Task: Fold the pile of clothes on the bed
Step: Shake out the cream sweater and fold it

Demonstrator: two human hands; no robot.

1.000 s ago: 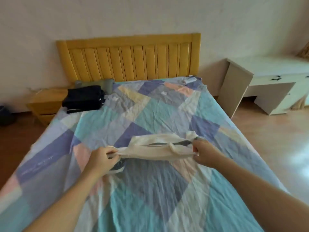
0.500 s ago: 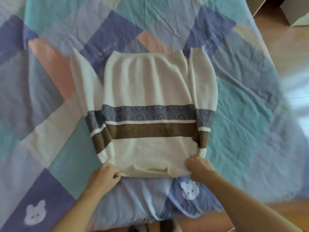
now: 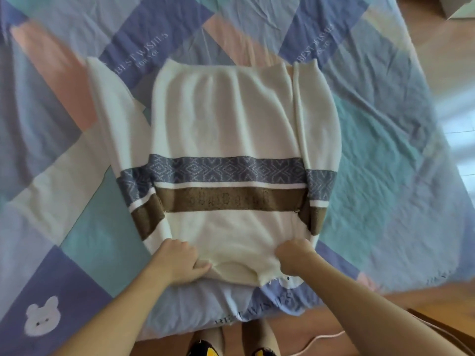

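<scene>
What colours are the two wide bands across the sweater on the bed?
On the cream sweater, a blue-grey diamond-patterned band sits above a brown band; the head view shows them.

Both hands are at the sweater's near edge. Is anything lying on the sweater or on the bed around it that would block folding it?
Nothing visible does. The left hand and right hand already grip the sweater at its near edge. It lies flat on the bedsheet, sleeves alongside the body, with only bare sheet around it.

You can read "BEST WISHES FOR YOU" on the bedsheet, printed on purple patches well beyond your fingers; a partial "BEST WISHES" sits at the near edge, below your fingers.
</scene>
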